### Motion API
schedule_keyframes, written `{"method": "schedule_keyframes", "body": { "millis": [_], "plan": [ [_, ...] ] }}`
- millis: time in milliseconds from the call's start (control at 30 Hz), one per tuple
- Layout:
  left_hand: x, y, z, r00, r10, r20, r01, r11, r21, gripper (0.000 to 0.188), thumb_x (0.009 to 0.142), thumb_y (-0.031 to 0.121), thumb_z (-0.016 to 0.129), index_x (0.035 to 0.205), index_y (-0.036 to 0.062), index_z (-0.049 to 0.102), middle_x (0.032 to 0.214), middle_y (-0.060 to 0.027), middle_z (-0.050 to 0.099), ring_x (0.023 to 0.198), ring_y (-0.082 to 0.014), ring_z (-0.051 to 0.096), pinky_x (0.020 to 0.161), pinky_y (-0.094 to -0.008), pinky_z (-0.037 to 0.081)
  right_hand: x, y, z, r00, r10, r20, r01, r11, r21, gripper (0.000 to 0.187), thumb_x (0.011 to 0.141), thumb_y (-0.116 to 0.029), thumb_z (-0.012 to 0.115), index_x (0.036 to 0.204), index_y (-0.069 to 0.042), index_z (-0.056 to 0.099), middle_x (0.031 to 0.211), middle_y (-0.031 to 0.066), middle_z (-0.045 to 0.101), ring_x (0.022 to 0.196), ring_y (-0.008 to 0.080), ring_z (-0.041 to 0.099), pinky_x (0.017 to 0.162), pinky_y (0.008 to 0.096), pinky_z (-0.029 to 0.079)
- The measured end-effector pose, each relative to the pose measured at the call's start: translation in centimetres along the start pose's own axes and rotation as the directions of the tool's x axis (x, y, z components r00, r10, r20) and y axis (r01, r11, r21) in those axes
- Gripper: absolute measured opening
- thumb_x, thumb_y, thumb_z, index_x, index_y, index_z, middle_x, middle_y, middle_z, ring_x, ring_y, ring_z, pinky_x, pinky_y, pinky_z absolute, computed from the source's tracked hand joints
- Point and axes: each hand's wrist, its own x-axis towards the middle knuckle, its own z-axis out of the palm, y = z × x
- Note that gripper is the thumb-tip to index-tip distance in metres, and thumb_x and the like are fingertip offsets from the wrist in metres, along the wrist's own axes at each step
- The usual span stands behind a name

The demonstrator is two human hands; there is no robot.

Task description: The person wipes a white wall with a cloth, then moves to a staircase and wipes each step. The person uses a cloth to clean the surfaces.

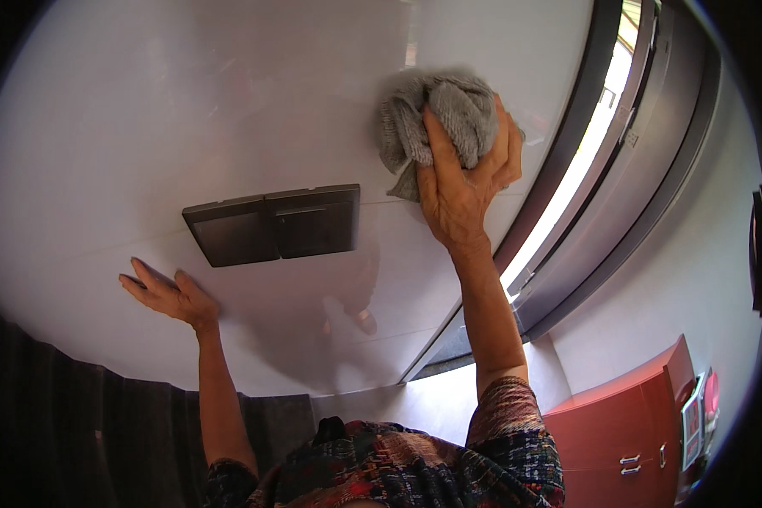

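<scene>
- Against a glossy white wall (127, 135), in the head view, holding a bunched gray cloth (464, 118) with the right hand (466, 195), above and to the right of a dark two-part wall plate (315, 224).
- Curling the right fingers over the cloth, spreading them apart and gripping the folds between them.
- Holding the left hand (176, 298) bare by the wall, just below and left of the wall plate, spreading the fingers and thumb apart and pinching nothing.
- Being unable to tell firm contact between left palm and wall.
- Wearing a dark patterned shirt (398, 474) and holding both forearms out past the sleeves.
- Having a dark frame (673, 140) with a bright gap right of the cloth, and a red cabinet (601, 432) at lower right.
</scene>
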Motion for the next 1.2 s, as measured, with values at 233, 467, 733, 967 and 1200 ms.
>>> {"method": "schedule_keyframes", "body": {
  "millis": [233,467,733,967,1200],
  "plan": [
    [0.1,1.1,-0.2,0.999,0.026,0.022,-0.027,0.998,0.054,0.064,0.083,0.010,0.046,0.144,0.0021,0.028,0.150,-0.0275,0.006,0.139,-0.0418,0.009,0.111,-0.0500,0.012,-16.2,-2.0,0.2,0.990,0.016,0.138,-0.009,0.999,-0.049,0.033,0.064,-0.026,0.073,0.096,-0.029,0.065,0.141,0.0240,0.030,0.127,0.0439,0.027,0.095,0.0544,0.021],
    [0.4,1.1,-0.6,0.998,0.008,0.063,-0.015,0.993,0.115,0.062,0.087,0.018,0.044,0.143,0.0004,0.027,0.148,-0.0279,0.001,0.137,-0.0423,0.012,0.110,-0.0500,0.019,-16.6,1.2,-0.9,0.987,0.040,0.153,-0.003,0.971,-0.240,0.039,0.066,-0.028,0.069,0.104,-0.022,0.065,0.142,0.0209,0.030,0.131,0.0407,0.026,0.097,0.0508,0.018],
    [0.2,1.5,-0.6,0.997,-0.018,0.074,0.003,0.981,0.195,0.060,0.088,0.021,0.044,0.143,0.0004,0.029,0.146,-0.0325,0.010,0.133,-0.0441,0.022,0.107,-0.0482,0.026,-14.3,6.0,-2.8,0.824,0.562,-0.072,-0.534,0.726,-0.434,0.060,0.089,-0.027,0.051,0.141,-0.005,0.032,0.144,0.0256,0.012,0.131,0.0444,0.013,0.103,0.0563,0.013],
    [0.5,1.9,-0.7,0.995,-0.052,0.083,0.031,0.971,0.236,0.059,0.089,0.023,0.043,0.143,0.0022,0.031,0.145,-0.0337,0.012,0.131,-0.0457,0.025,0.105,-0.0478,0.030,-25.1,2.1,-3.4,0.425,0.905,-0.015,-0.878,0.408,-0.252,0.065,0.091,-0.020,0.048,0.146,-0.002,0.018,0.145,0.0296,0.014,0.129,0.0437,0.020,0.105,0.0541,0.016],
    [0.2,0.8,-0.4,0.998,0.027,0.049,-0.040,0.961,0.275,0.059,0.091,0.032,0.041,0.143,0.0043,0.031,0.145,-0.0342,0.014,0.132,-0.0466,0.024,0.105,-0.0513,0.027,-12.9,6.5,-3.3,0.845,0.534,-0.040,-0.529,0.821,-0.214,0.062,0.079,-0.005,0.059,0.138,-0.010,0.041,0.141,0.0287,0.022,0.126,0.0444,0.025,0.104,0.0551,0.019]
  ]
}}
